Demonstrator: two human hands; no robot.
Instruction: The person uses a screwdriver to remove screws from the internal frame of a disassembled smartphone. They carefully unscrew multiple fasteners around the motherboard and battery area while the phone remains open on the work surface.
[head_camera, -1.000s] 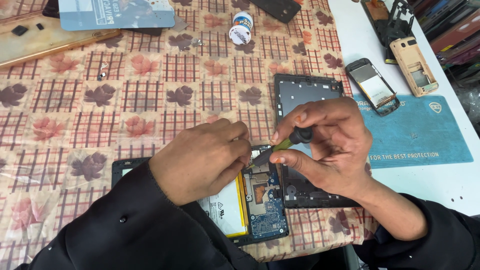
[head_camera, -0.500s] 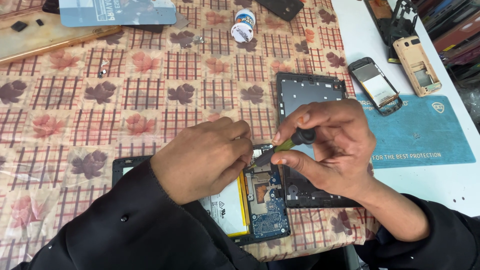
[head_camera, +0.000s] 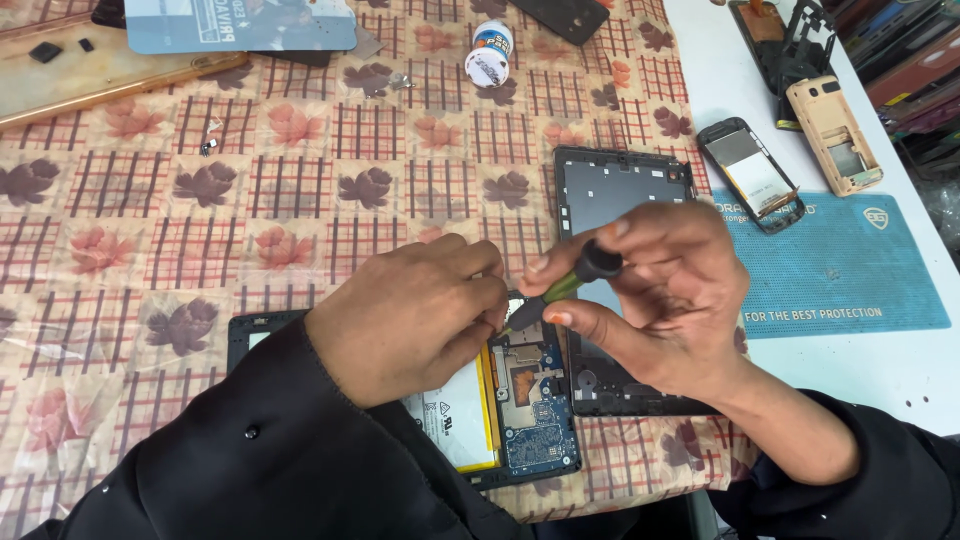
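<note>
A workbench lies under a cloth (head_camera: 300, 190) printed with leaves and red checks, white tabletop bare at the right. At lower left an opened tablet (head_camera: 520, 420) lies face down: black frame, pale flat battery, blue circuit board with small metal shields. The left hand (head_camera: 410, 320) rests clenched over its upper edge, fingertips pinching something I cannot make out. The right hand (head_camera: 660, 300) grips a slim screwdriver (head_camera: 570, 285), green shaft and black cap, tip angled down at the board. This looks like unscrewing the board; the next move calls for a steady, upright tip. Behind lies the matte black back cover (head_camera: 620, 190); further right, a blue mat (head_camera: 850, 290) and two stripped small phones.
</note>
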